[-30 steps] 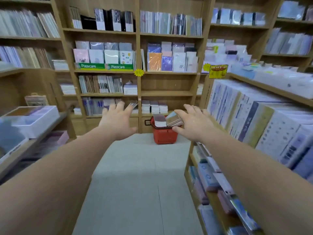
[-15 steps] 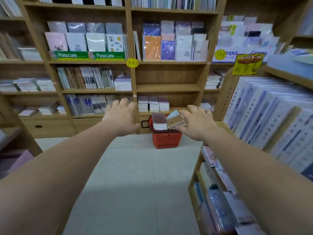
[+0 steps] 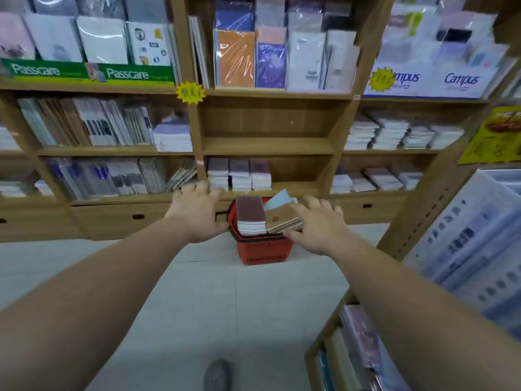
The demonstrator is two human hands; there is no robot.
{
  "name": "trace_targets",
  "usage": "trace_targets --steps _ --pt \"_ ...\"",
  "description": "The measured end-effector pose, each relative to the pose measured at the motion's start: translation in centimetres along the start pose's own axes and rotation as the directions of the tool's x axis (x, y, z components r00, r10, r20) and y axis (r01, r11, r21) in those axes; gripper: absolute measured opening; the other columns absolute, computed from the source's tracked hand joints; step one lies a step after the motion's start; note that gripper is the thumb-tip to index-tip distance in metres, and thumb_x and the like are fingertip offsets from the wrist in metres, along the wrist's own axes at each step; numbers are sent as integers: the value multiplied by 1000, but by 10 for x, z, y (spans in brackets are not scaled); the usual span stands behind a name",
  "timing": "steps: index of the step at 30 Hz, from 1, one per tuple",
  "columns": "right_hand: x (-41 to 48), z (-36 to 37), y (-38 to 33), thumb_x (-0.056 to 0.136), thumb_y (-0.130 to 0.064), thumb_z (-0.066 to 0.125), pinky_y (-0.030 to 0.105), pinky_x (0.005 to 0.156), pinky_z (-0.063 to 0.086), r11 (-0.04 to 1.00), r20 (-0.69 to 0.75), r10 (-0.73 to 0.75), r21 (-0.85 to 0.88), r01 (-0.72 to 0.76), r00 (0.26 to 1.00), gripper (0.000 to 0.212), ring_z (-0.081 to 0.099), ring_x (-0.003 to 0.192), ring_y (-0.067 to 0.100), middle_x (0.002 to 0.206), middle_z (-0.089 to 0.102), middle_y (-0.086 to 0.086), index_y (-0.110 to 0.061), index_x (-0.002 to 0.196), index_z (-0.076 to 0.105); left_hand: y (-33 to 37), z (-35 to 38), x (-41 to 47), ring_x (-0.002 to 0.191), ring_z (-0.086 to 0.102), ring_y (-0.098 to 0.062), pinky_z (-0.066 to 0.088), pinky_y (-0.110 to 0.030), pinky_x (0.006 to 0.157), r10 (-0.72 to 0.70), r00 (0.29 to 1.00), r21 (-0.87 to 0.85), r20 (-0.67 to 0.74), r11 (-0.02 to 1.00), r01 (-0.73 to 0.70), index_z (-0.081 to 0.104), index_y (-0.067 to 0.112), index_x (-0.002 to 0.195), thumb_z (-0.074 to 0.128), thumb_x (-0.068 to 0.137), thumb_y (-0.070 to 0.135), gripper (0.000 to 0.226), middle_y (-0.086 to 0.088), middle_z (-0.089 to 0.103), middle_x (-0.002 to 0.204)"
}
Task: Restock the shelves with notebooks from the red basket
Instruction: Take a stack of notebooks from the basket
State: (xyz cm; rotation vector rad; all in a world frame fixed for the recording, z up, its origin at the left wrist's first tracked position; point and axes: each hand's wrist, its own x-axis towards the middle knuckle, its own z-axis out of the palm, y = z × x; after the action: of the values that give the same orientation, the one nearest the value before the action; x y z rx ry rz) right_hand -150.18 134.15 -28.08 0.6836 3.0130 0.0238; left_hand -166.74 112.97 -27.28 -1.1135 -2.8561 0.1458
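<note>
Both arms stretched fwd. L forearm [image 3: 112,277] runs up from the lower-left corner twd centre; R forearm [image 3: 408,292] runs up from the lower-right, so the two converge. L hand [image 3: 197,214] sits just left of centre, palm down, back of hand to cam, fingers loosely spread and near straight, thumb on its right side. R hand [image 3: 320,230] is just right of centre, a bit lower in frame, palm down, fingers fanned and pointing up-left, thumb out to the left. Wrists roughly in line w/ forearms. Hands apart. Shoe tip [image 3: 217,375] at bottom edge, centre.
</note>
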Motion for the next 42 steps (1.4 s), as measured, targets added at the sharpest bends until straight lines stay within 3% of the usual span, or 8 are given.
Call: trace_targets --steps 9,18,27,34,42 --pt "197 16 46 90 -76 41 53 111 30 985 114 173 -36 -170 978 74 32 141 34 157 33 6 -37 152 32 -26 27 248 142 31 -37 34 -54 111 159 983 -15 96 987 -158 25 30 155 57 81 74 92 -10 29 159" --pt "360 59 143 90 -70 46 52 110 30 973 231 232 -51 -226 945 73 34 141 35 157 33 10 -31 151 37 16 86 443 146 27 -38 30 -54 113 229 956 -50 181 973 -224 21 33 156 55 82 76 92 -10 23 163" --pt "536 104 224 90 -68 48 53 110 34 1000 374 16 -26 -7 927 68 38 138 34 154 38 7 -36 149 39 52 148 580 140 35 -35 40 -52 106 96 941 -108 324 992 -64 25 31 154 54 83 74 88 -8 31 156" --pt "653 126 230 88 -70 50 56 115 28 994 425 -106 44 97 899 73 30 143 35 160 27 3 -44 154 29 54 201 653 145 27 -36 32 -52 112 17 894 -181 447 981 71 23 32 156 56 84 72 88 -9 20 163" --pt "733 164 238 93 -67 49 47 117 22 968 521 -246 87 236 818 75 25 147 27 163 23 -1 -36 157 25 59 247 696 134 39 -35 40 -49 106 -111 823 -196 558 945 260 26 25 154 58 85 64 86 -9 36 148"
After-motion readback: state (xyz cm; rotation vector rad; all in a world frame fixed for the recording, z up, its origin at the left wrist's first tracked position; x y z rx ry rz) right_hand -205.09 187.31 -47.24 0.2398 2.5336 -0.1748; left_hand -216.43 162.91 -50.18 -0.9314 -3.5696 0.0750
